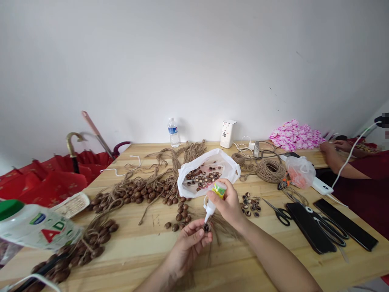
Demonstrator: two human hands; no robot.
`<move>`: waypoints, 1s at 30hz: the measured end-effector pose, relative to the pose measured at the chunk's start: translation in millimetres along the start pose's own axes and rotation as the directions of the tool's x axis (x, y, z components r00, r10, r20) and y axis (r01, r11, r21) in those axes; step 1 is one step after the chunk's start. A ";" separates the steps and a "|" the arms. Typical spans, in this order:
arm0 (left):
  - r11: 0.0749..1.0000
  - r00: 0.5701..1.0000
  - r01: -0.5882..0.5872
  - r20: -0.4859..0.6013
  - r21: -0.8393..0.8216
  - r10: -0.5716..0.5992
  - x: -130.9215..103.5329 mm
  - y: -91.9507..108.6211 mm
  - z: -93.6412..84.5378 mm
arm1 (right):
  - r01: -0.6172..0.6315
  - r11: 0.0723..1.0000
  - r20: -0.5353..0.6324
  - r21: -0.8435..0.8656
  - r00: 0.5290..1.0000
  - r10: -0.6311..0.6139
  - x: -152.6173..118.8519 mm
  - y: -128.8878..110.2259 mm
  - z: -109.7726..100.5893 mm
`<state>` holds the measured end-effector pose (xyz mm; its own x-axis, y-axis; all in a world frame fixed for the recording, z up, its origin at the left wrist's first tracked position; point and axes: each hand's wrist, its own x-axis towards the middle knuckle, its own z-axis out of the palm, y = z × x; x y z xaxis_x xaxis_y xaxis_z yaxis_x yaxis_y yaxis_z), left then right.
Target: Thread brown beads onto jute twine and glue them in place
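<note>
Pointing nozzle-down, the squeeze bottle (216,197) is over the front of the table (139,253), its long axis steeply tilted, base up and to the right, tip down and to the left. The right hand (229,205) is wrapped around its body. Right at the tip, the left hand (191,245) pinches a small half shell (206,228) between thumb and fingers, its dark hollow seemingly facing the nozzle; whether the tip touches it I cannot tell. The two hands are close together. The step in hand looks like dosing the hollow, probably with glue; the next move seems to call for a light squeeze and a steady pinch. Just beyond lies the white bag (182,180) of shell pieces, with loose shells (251,206) to its right and stringed nuts (152,192) to its left. Farther right are scissors (283,217).
</note>
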<state>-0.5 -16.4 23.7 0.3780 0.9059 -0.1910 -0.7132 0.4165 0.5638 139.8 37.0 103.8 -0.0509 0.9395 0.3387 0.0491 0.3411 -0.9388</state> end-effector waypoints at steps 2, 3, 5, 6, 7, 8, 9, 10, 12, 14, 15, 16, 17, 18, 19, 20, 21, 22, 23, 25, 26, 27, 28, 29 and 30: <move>1.000 1.000 0.002 0.007 -0.001 -0.002 -0.2 0.0 0.1 | -0.002 1.000 0.005 0.001 1.000 0.002 0.0 0.1 0.1; 1.000 1.000 0.003 0.006 -0.001 -0.003 -0.2 0.0 0.0 | -0.002 1.000 0.005 0.000 1.000 0.002 0.0 0.4 0.2; 1.000 1.000 0.006 0.001 -0.004 -0.006 -0.4 -0.2 -0.3 | -0.001 1.000 0.000 -0.001 1.000 0.001 -0.1 1.3 0.4; 1.000 1.000 0.008 -0.003 -0.004 -0.008 -0.5 -0.4 -0.5 | 0.000 1.000 -0.003 0.001 1.000 0.000 -0.2 1.8 0.4; 1.000 1.000 0.008 -0.006 -0.004 -0.008 -0.5 -0.4 -0.7 | 0.001 1.000 -0.006 0.003 1.000 -0.001 -0.1 2.1 0.5; 1.000 1.000 0.008 -0.008 -0.004 -0.008 -0.5 -0.5 -0.9 | 0.002 1.000 -0.008 0.005 1.000 -0.002 0.0 2.4 0.5; 1.000 1.000 0.008 -0.008 -0.003 -0.009 -0.5 -0.5 -1.1 | 0.002 1.000 -0.007 0.006 1.000 -0.002 0.1 2.5 0.4; 1.000 1.000 0.008 -0.008 -0.001 -0.008 -0.5 -0.5 -1.3 | 0.003 1.000 -0.007 0.005 1.000 -0.003 0.3 2.5 0.4; 1.000 1.000 0.006 -0.004 0.004 -0.006 -0.3 -0.6 -1.6 | 0.007 1.000 -0.005 -0.002 1.000 -0.007 0.7 2.4 0.2; 1.000 1.000 0.005 0.000 0.010 -0.005 -0.1 -0.8 -1.8 | 0.015 1.000 -0.008 -0.012 1.000 -0.015 1.0 2.5 0.0; 1.000 1.000 0.004 0.001 0.014 -0.004 0.0 -0.9 -1.9 | 0.020 1.000 -0.010 -0.018 1.000 -0.020 0.9 2.6 -0.1; 1.000 1.000 0.000 0.000 0.017 0.000 0.1 -0.9 -1.8 | 0.024 0.999 -0.011 -0.022 1.000 -0.024 0.9 2.8 -0.1; 1.000 1.000 -0.003 0.001 0.020 0.003 0.0 -1.0 -1.7 | 0.026 0.999 -0.010 -0.024 1.000 -0.026 0.7 3.1 0.0; 1.000 1.000 -0.006 0.005 0.024 0.006 -0.1 -1.0 -1.4 | 0.027 0.999 -0.008 -0.022 1.000 -0.027 0.5 3.3 0.1; 1.000 1.000 -0.009 0.009 0.028 0.009 -0.2 -1.0 -1.0 | 0.025 1.000 -0.004 -0.019 1.000 -0.025 0.4 3.5 0.2; 0.999 1.000 -0.009 0.013 0.032 0.009 -0.3 -0.9 -0.6 | 0.022 1.000 0.001 -0.015 1.000 -0.022 0.2 3.5 0.3; 0.999 1.000 -0.008 0.018 0.036 0.007 -0.4 -0.8 0.0 | 0.019 1.000 0.005 -0.010 1.000 -0.019 0.0 3.5 0.4; 0.999 1.000 -0.006 0.019 0.039 0.006 -0.5 -0.7 0.5 | 0.017 1.000 0.006 -0.007 1.000 -0.017 0.0 3.3 0.5; 0.999 1.000 -0.005 0.016 0.040 0.004 -0.5 -0.5 0.9 | 0.016 1.000 0.005 -0.006 1.000 -0.016 -0.1 3.2 0.6; 0.999 1.000 -0.005 0.004 0.033 0.004 -0.6 -0.2 1.6 | 0.018 1.000 0.001 -0.005 1.000 -0.018 0.1 2.9 0.5; 1.000 1.000 -0.005 -0.001 0.030 0.005 -0.8 -0.1 1.8 | 0.020 1.000 -0.003 -0.007 1.000 -0.020 0.2 2.9 0.4; 1.000 1.000 -0.005 -0.006 0.026 0.005 -0.9 0.0 1.9 | 0.022 1.000 -0.006 -0.009 1.000 -0.022 0.3 3.0 0.3; 1.000 1.000 -0.006 -0.009 0.023 0.006 -1.1 0.0 1.9 | 0.025 1.000 -0.008 -0.013 1.000 -0.025 0.4 3.2 0.2; 1.000 1.000 -0.005 -0.010 0.022 0.005 -1.2 0.1 1.8 | 0.028 0.999 -0.011 -0.016 1.000 -0.028 0.5 3.4 0.2; 1.000 1.000 -0.004 -0.010 0.022 0.005 -1.3 0.1 1.7 | 0.029 0.999 -0.013 -0.020 0.999 -0.029 0.6 3.5 0.2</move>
<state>-0.1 -17.7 25.4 0.3688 0.9086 -0.1963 -0.7020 0.4107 0.5819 139.8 38.7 100.8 -0.0391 0.9295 0.3668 0.0673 0.3687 -0.9271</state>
